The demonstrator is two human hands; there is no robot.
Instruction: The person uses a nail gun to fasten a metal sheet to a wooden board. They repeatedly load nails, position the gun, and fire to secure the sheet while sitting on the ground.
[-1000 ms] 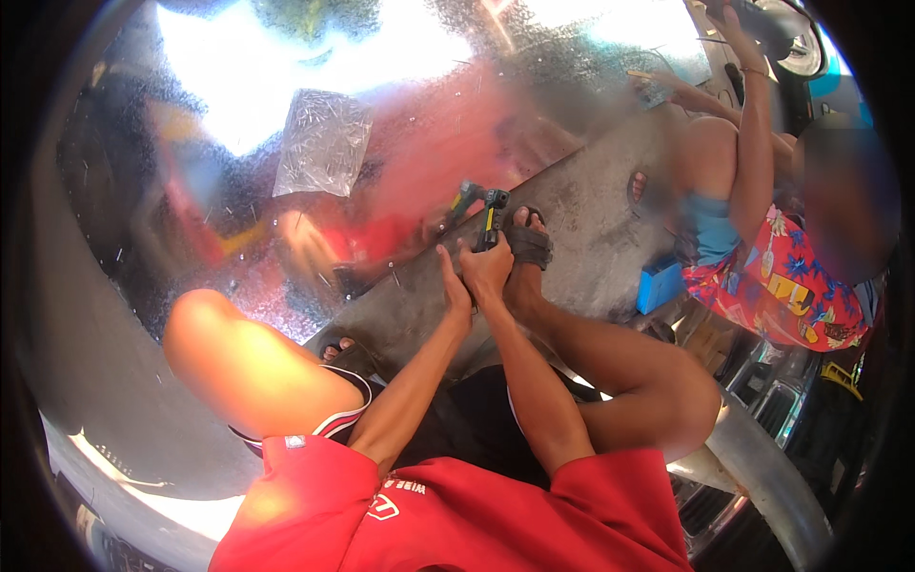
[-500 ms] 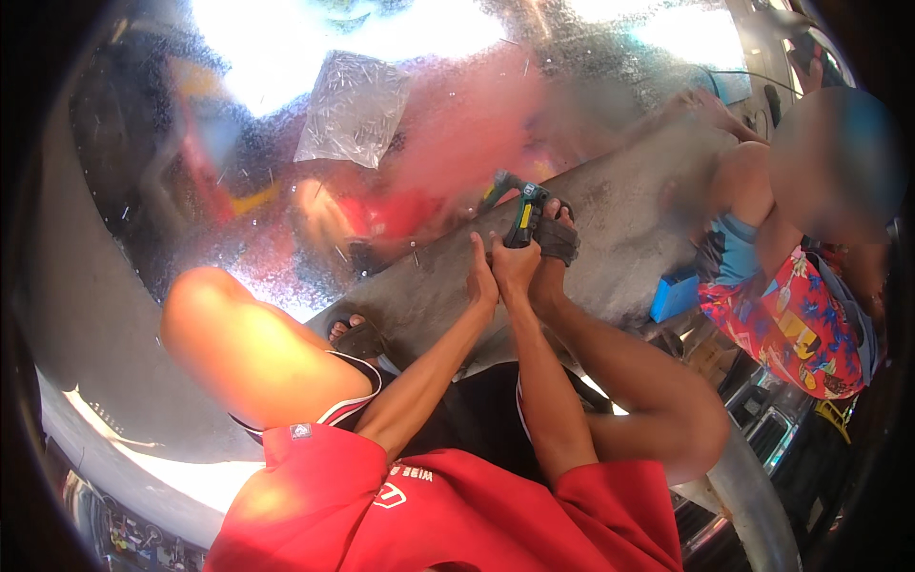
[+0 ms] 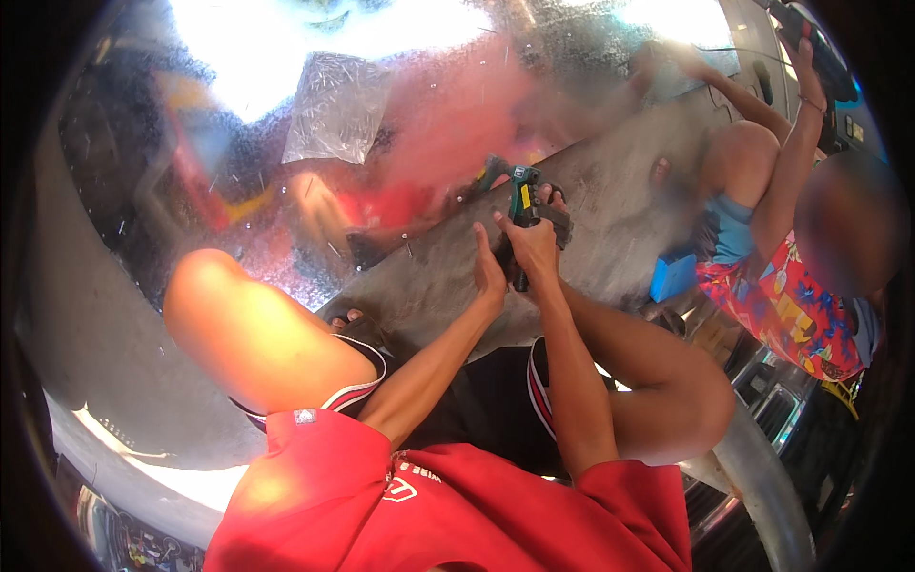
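The left forearm (image 3: 434, 367) slants forward and to the right, while the right forearm (image 3: 577, 367) runs forward more steeply with a slight leftward lean, the two converging. The left hand (image 3: 490, 273) has its fingers extended and pointing forward; just beside it, the right hand (image 3: 537, 250) is curled in a grip, its back uppermost.

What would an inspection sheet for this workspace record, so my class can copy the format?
Surface: shiny metal sheet, beside a dull grey surface.
Job's things: green-and-black power tool, in hand.
Clutter: clear plastic bag of small slender pieces; loose bits scattered on the sheet.
Hands: right hand grips the tool; left hand alongside, fingers extended, contact unclear.
Cables: thin dark cable, upper right.
Surroundings: co-worker at right; blue box nearby.
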